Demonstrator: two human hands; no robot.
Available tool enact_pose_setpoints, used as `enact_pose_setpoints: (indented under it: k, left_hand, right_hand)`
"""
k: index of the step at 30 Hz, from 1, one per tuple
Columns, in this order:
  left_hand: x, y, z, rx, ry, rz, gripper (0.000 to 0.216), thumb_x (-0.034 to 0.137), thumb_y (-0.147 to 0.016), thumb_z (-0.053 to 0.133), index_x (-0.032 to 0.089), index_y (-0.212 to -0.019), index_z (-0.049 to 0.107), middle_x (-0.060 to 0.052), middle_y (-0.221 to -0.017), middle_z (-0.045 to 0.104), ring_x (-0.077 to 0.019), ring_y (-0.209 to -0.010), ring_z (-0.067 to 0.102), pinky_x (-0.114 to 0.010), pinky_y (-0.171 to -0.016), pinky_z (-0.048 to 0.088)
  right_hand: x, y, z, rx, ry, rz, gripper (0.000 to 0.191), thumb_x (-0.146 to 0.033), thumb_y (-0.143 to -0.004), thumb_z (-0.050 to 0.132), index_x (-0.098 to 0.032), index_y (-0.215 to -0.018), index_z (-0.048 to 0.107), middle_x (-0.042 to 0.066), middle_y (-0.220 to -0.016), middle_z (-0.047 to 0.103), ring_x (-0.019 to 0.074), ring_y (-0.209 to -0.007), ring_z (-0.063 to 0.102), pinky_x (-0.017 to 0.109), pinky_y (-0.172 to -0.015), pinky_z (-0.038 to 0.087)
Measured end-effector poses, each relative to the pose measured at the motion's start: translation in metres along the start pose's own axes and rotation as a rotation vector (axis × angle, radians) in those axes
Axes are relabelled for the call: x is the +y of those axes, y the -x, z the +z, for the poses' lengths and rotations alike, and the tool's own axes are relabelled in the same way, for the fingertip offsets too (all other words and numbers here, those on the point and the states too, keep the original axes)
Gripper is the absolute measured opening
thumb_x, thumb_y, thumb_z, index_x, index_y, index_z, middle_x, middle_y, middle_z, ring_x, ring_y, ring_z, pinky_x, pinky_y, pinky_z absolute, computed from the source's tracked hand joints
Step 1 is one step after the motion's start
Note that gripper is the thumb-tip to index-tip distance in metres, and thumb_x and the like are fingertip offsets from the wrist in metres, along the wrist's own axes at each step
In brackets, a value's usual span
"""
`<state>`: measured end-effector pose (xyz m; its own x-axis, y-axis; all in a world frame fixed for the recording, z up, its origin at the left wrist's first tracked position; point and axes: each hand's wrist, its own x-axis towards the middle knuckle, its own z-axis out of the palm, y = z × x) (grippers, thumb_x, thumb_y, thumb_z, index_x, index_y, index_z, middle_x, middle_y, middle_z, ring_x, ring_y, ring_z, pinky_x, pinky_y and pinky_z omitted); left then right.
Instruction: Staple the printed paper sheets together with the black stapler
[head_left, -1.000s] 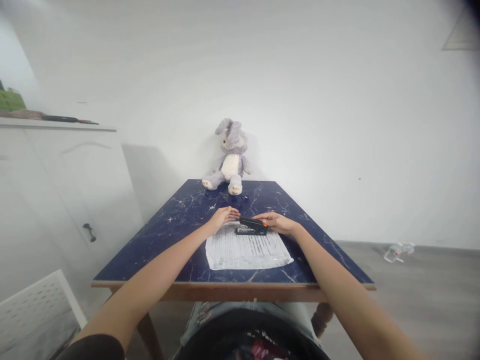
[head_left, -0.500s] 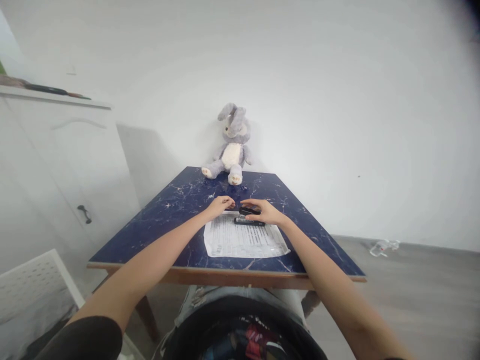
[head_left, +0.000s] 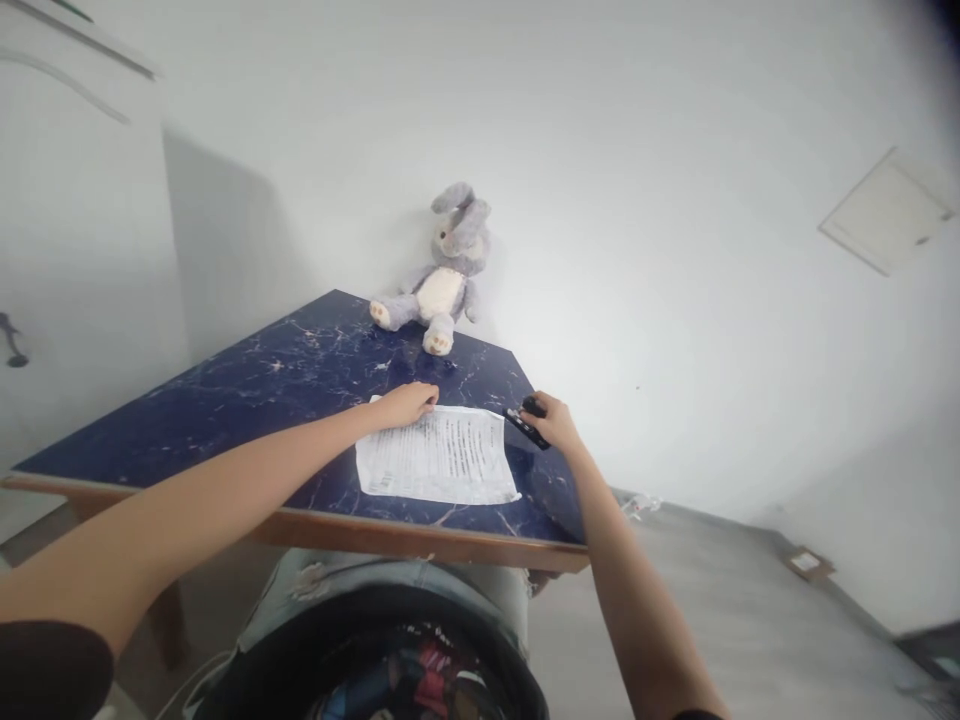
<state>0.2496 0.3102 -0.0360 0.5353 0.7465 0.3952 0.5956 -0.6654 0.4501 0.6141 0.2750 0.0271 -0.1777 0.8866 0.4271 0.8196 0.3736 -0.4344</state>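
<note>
In the head view a printed sheet of paper [head_left: 450,462] lies on the blue marble-patterned table [head_left: 247,400]. My left hand [head_left: 409,402] rests on the sheet's upper left part, its fingers curled closed; what they hold, if anything, is hidden. Off the sheet's right edge, my right hand [head_left: 553,420] grips a black stapler [head_left: 525,428] by its upper part. The stapler lies slanted near the right side of the table, and the fingers cover some of it.
A grey plush rabbit [head_left: 442,285] sits at the far end of the table against the white wall. A white cabinet [head_left: 75,250] stands to the left. On the floor at the right are a clear plastic bottle [head_left: 641,505] and a cardboard box [head_left: 808,563].
My right hand has carried the stapler from on top of the sheet to its right side. My left hand has come down onto the sheet. The view has turned right and tilted.
</note>
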Motion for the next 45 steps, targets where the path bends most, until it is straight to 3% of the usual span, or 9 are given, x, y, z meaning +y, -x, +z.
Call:
enact_pose_setpoints:
  k: [4, 9, 17, 29, 38, 41, 45]
  left_hand:
    - [0.0, 0.001, -0.001, 0.002, 0.07, -0.065, 0.011, 0.024, -0.096, 0.055, 0.021, -0.098, 0.066, -0.005, -0.091, 0.072, -0.021, -0.081, 0.066, -0.029, -0.073, 0.04]
    - [-0.003, 0.001, -0.001, 0.039, 0.094, -0.047, 0.015, 0.029, -0.098, 0.054, 0.021, -0.102, 0.067, -0.005, -0.089, 0.074, -0.021, -0.082, 0.068, -0.029, -0.076, 0.043]
    - [-0.006, 0.004, -0.005, 0.026, 0.053, -0.049, 0.02, 0.026, -0.094, 0.055, 0.021, -0.095, 0.075, -0.008, -0.095, 0.078, -0.0222, -0.086, 0.07, -0.03, -0.082, 0.047]
    - [0.012, 0.008, -0.011, -0.023, -0.04, -0.126, 0.022, 0.034, -0.096, 0.058, 0.023, -0.096, 0.078, -0.01, -0.099, 0.079, -0.0266, -0.093, 0.071, -0.031, -0.08, 0.047]
    - [0.007, 0.009, -0.007, 0.011, 0.029, -0.131, 0.016, 0.033, -0.092, 0.064, 0.024, -0.091, 0.077, -0.008, -0.095, 0.078, -0.0271, -0.09, 0.071, -0.032, -0.081, 0.049]
    - [0.008, 0.01, -0.008, 0.001, 0.007, -0.138, 0.018, 0.034, -0.093, 0.063, 0.024, -0.092, 0.077, -0.009, -0.092, 0.077, -0.0273, -0.086, 0.071, -0.032, -0.078, 0.048]
    - [0.011, 0.012, -0.01, -0.023, -0.051, -0.149, 0.022, 0.034, -0.095, 0.058, 0.023, -0.094, 0.076, -0.01, -0.097, 0.077, -0.0287, -0.089, 0.071, -0.033, -0.077, 0.048]
  right_hand:
    - [0.008, 0.028, 0.004, -0.096, 0.063, -0.02, 0.031, -0.04, -0.08, 0.067, -0.02, -0.104, 0.07, 0.007, -0.096, 0.076, 0.0262, -0.089, 0.069, 0.039, -0.085, 0.051]
    - [-0.006, 0.05, 0.005, -0.148, 0.067, -0.086, 0.032, -0.033, -0.083, 0.068, -0.02, -0.112, 0.072, 0.008, -0.108, 0.077, 0.0287, -0.1, 0.071, 0.042, -0.094, 0.051]
    - [-0.024, 0.065, 0.004, -0.139, -0.007, -0.078, 0.033, -0.028, -0.082, 0.073, -0.022, -0.113, 0.076, 0.009, -0.112, 0.078, 0.0322, -0.103, 0.072, 0.045, -0.099, 0.051]
    - [-0.032, 0.051, 0.015, -0.181, -0.11, -0.073, 0.035, -0.029, -0.079, 0.076, -0.021, -0.113, 0.078, 0.009, -0.115, 0.078, 0.0336, -0.107, 0.072, 0.047, -0.102, 0.052]
    - [-0.037, 0.045, 0.024, -0.127, -0.079, -0.084, 0.03, -0.04, -0.082, 0.075, -0.021, -0.104, 0.076, 0.009, -0.105, 0.078, 0.0298, -0.095, 0.072, 0.04, -0.091, 0.053]
    - [-0.039, 0.047, 0.03, -0.103, -0.095, -0.047, 0.039, -0.057, -0.093, 0.062, -0.021, -0.096, 0.075, 0.008, -0.095, 0.077, 0.0277, -0.086, 0.07, 0.037, -0.082, 0.052]
    - [-0.042, 0.051, 0.041, -0.02, 0.046, 0.16, 0.066, -0.068, -0.104, 0.032, -0.022, -0.075, 0.069, 0.01, -0.073, 0.068, 0.027, -0.076, 0.067, 0.034, -0.074, 0.046]
